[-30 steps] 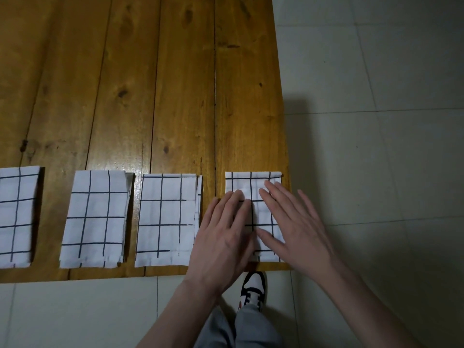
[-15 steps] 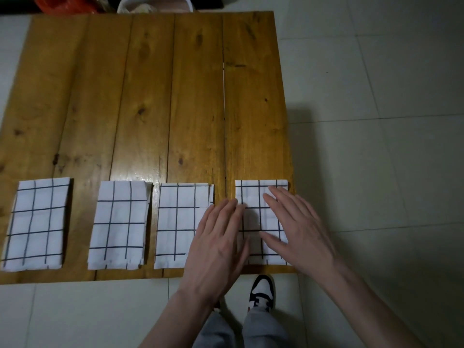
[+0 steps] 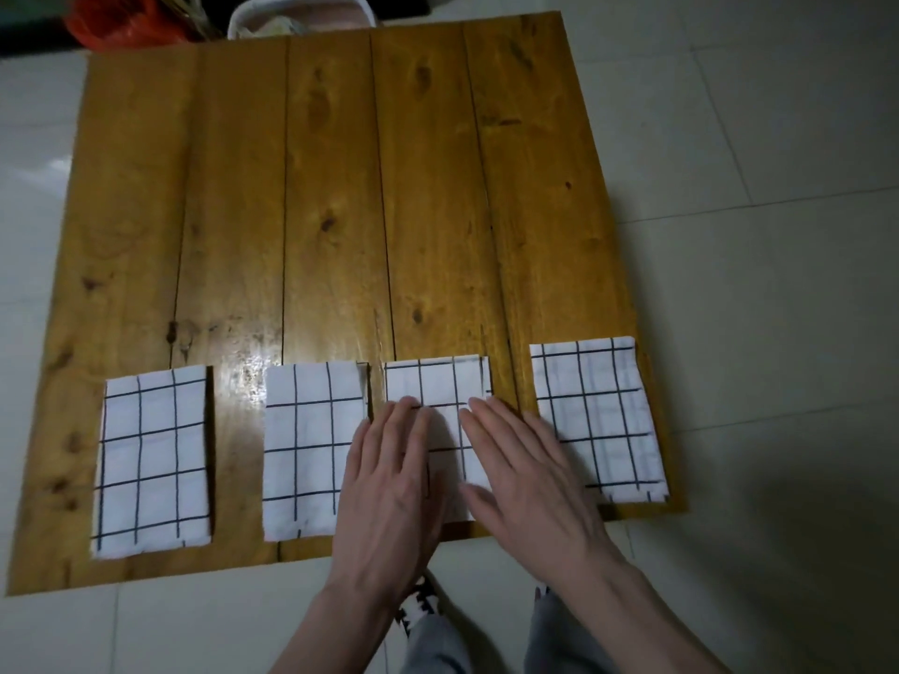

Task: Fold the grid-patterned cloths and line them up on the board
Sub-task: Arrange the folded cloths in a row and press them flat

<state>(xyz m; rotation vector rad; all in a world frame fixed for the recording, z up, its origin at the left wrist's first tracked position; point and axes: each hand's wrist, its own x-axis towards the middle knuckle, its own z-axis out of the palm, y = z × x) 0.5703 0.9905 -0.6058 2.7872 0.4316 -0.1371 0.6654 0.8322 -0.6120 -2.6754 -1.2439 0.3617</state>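
Observation:
Several folded white cloths with a black grid lie in a row along the near edge of the wooden board [image 3: 340,187]. From the left: one cloth [image 3: 153,459], a second cloth [image 3: 306,445], a third cloth [image 3: 438,386] and a fourth cloth [image 3: 598,411] at the board's right edge. My left hand [image 3: 394,488] lies flat with straight fingers on the third cloth's left part, over the gap to the second. My right hand [image 3: 525,479] lies flat on the third cloth's right part, its outer edge close to the fourth cloth.
The board lies on a pale tiled floor [image 3: 754,187]. Beyond its far edge stand a white basket [image 3: 296,12] and a red plastic bag [image 3: 121,19]. My shoe [image 3: 418,608] and grey trouser legs show below the near edge.
Both hands have moved left from the rightmost cloth to the third cloth. The camera view has pulled back and shows the whole board.

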